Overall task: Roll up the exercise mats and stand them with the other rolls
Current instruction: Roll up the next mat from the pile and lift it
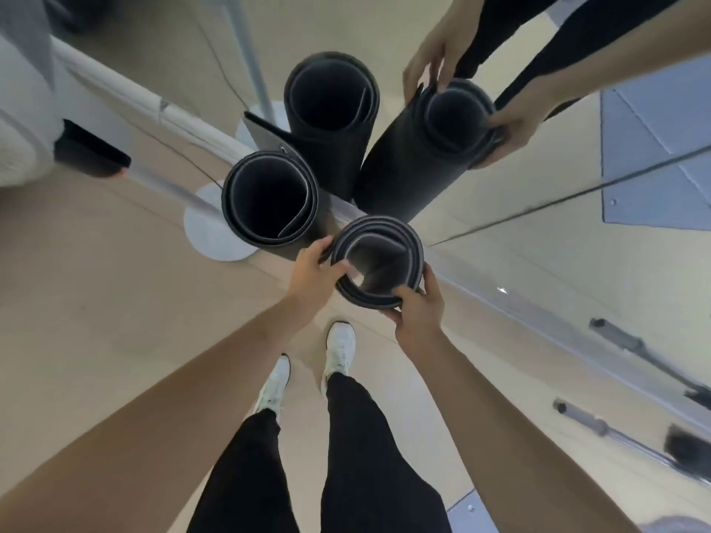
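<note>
Head view, looking straight down. I hold the rolled mat (379, 259) upright by its top rim, standing on the floor (115, 302) at the foot of the mirror wall (538, 232). The mat is black, coiled in several loose layers with a pale grey edge showing along the spiral; the hollow core is dark. My left hand (313, 273) grips the rim's left side, thumb hooked inside the coil, fingers closed on the outer layer. My right hand (417, 305) clamps the near right rim, fingers wrapped round the outside. A second black roll (271, 200) stands just beside it to the left, wider-cored, near a round white base (209, 234). The mirror repeats both rolls and my hands. My white shoes (338, 350) stand close behind the mat.
</note>
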